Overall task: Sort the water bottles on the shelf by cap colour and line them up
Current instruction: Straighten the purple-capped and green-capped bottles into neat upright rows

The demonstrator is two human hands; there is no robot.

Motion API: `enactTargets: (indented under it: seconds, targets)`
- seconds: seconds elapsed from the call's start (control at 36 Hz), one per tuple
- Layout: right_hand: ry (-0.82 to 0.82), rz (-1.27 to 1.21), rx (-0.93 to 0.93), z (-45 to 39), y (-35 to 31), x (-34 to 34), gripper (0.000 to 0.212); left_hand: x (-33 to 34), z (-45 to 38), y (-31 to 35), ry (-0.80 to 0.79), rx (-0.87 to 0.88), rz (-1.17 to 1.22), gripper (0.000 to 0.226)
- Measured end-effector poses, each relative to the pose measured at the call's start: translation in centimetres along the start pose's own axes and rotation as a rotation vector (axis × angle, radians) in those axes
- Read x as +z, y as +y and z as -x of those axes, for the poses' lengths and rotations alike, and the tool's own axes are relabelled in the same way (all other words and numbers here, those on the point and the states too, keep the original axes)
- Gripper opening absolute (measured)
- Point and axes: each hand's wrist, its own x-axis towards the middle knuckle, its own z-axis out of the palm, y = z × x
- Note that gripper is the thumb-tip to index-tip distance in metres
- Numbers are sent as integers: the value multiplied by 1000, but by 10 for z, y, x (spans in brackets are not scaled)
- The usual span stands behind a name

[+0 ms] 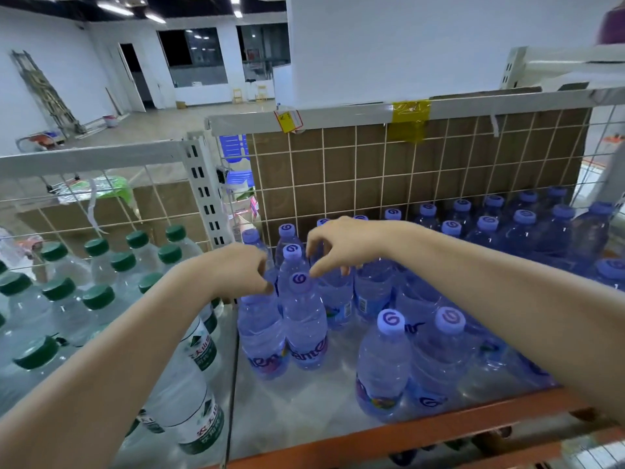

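Note:
Purple-capped water bottles (390, 360) fill the right shelf bay, and green-capped bottles (98, 296) fill the left bay. My left hand (240, 269) reaches across the divider, its fingers curled over the top of a purple-capped bottle (260, 333) in the left-most column; that bottle's cap is hidden under the hand. My right hand (338, 245) hovers just right of it with fingers spread and bent downward above the bottles. Its index fingertip is close to the cap of the neighbouring bottle (299, 280), and I see nothing held in it.
A wire grid backed with cardboard (406, 170) closes the back of the right bay. A white slotted upright (203, 187) and a thin wire divider (233, 384) separate the two bays. The orange front rail (372, 438) edges the steel shelf (304, 411).

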Motion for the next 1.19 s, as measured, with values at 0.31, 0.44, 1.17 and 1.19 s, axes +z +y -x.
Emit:
enactTargets:
  seconds: [0.31, 0.44, 1.17, 1.19]
  targets:
    - [-34, 380, 232, 42, 64, -26, 36, -3, -1, 90, 70, 319, 298, 38]
    - [-144, 443, 311, 56, 89, -29, 29, 16, 1, 133, -85, 363, 226, 51]
    - [-57, 194, 36, 53, 94, -15, 24, 0, -39, 119, 48, 226, 154, 25]
    - [-47, 198, 31, 52, 93, -14, 23, 1, -41, 117, 44, 218, 156, 25]
